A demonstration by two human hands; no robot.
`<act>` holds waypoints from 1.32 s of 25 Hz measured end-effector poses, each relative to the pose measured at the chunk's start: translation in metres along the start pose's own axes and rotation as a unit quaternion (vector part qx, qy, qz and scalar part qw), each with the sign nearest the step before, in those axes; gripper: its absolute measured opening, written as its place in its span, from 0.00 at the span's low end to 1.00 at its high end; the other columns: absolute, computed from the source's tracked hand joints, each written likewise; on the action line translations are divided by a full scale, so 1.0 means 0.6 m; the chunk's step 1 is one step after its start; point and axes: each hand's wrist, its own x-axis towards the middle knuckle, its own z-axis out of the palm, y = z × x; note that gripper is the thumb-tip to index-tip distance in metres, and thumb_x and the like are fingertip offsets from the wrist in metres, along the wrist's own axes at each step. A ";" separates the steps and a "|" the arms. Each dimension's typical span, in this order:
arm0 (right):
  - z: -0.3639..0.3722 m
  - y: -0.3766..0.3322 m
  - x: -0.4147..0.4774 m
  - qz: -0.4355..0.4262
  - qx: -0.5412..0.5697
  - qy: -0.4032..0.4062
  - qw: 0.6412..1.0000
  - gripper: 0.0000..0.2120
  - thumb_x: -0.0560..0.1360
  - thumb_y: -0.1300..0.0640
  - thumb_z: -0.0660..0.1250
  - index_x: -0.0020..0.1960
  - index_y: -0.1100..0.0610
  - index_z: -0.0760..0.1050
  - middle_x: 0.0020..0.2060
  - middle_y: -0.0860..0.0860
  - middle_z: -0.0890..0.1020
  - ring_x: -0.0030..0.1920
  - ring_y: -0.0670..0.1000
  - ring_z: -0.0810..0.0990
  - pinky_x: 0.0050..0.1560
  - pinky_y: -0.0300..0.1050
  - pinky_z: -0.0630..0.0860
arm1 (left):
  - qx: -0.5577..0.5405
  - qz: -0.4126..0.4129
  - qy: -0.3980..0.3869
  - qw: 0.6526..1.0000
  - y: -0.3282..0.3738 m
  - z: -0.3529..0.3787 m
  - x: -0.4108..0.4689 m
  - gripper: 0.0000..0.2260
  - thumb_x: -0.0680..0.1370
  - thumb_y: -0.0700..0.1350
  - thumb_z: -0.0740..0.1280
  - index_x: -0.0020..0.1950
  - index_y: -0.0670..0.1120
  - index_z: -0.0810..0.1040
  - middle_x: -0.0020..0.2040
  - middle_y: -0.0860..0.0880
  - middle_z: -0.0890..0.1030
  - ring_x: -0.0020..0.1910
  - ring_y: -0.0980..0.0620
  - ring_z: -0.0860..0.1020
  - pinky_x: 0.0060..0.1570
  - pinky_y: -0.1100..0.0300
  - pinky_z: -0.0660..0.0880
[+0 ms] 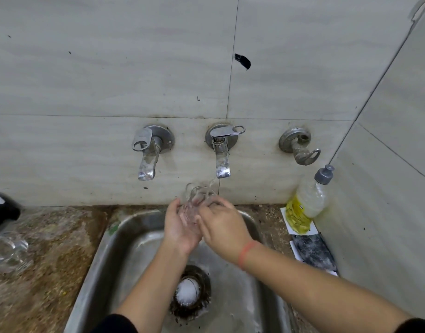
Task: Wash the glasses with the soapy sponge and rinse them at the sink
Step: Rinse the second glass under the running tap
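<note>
Both hands cup a clear glass (197, 203) over the sink (125, 227): left hand (180, 228) fingers curled around it, right hand (222, 228) fingers wrapped likewise, under the running tap (221, 162).

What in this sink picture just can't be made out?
All in the head view:
- Lower part of the glass: covered by the left hand and right hand.
- Glassware on the counter at the left: blurred and cut by the frame edge, count unclear.
- Bottle label: too small to read.
- Sponge: none visible.
- White lump in the drain: foam or something else, unclear.
</note>
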 end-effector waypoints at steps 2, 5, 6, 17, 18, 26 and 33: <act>-0.001 -0.015 0.003 0.040 0.068 -0.064 0.995 0.11 0.76 0.57 0.58 0.47 0.60 0.78 0.38 0.58 0.82 0.42 0.59 0.80 0.51 0.50 0.75 | 0.009 0.048 0.014 0.999 -0.014 0.001 0.002 0.17 0.79 0.48 0.56 0.41 0.41 0.80 0.36 0.44 0.82 0.35 0.48 0.82 0.44 0.56 0.76; -0.005 0.041 -0.013 -0.248 -0.036 -0.076 0.965 0.07 0.76 0.60 0.62 0.47 0.59 0.79 0.46 0.54 0.84 0.50 0.53 0.81 0.65 0.48 0.71 | 0.109 -0.028 -0.008 0.994 0.019 -0.012 -0.002 0.12 0.77 0.47 0.61 0.41 0.41 0.78 0.33 0.46 0.79 0.30 0.49 0.79 0.30 0.60 0.77; -0.008 0.063 -0.009 -0.293 -0.057 -0.075 0.952 0.06 0.76 0.62 0.62 0.46 0.59 0.79 0.46 0.53 0.84 0.51 0.52 0.81 0.67 0.47 0.69 | 0.146 -0.061 -0.012 0.987 0.030 -0.017 -0.003 0.13 0.78 0.47 0.61 0.42 0.41 0.80 0.34 0.46 0.79 0.30 0.49 0.78 0.29 0.60 0.77; -0.013 0.064 0.003 -0.270 -0.096 -0.057 0.956 0.06 0.76 0.62 0.62 0.44 0.59 0.78 0.45 0.54 0.84 0.51 0.53 0.81 0.68 0.49 0.68 | 0.167 -0.033 0.003 0.985 0.026 -0.010 -0.009 0.12 0.78 0.44 0.60 0.46 0.39 0.81 0.38 0.44 0.82 0.34 0.49 0.80 0.32 0.60 0.78; -0.011 0.042 0.003 -0.203 -0.106 -0.050 0.972 0.06 0.74 0.62 0.62 0.44 0.59 0.78 0.41 0.55 0.83 0.47 0.55 0.82 0.63 0.49 0.72 | 0.138 -0.022 0.011 0.990 0.020 -0.003 -0.006 0.12 0.77 0.45 0.60 0.47 0.40 0.80 0.40 0.44 0.81 0.37 0.49 0.80 0.35 0.59 0.78; -0.018 0.042 -0.018 -0.217 -0.021 -0.138 0.966 0.18 0.81 0.49 0.54 0.52 0.59 0.78 0.47 0.55 0.83 0.52 0.55 0.80 0.68 0.49 0.67 | 0.121 -0.066 0.081 0.987 0.016 -0.016 0.002 0.12 0.79 0.42 0.56 0.42 0.40 0.76 0.35 0.44 0.77 0.32 0.49 0.78 0.30 0.61 0.77; -0.030 0.027 0.021 0.510 0.580 -0.050 0.634 0.16 0.80 0.59 0.55 0.41 0.62 0.78 0.34 0.56 0.83 0.33 0.52 0.81 0.42 0.46 0.79 | 0.290 0.046 0.048 0.955 0.005 0.034 -0.012 0.17 0.82 0.42 0.53 0.44 0.42 0.81 0.38 0.45 0.84 0.36 0.49 0.83 0.40 0.56 0.79</act>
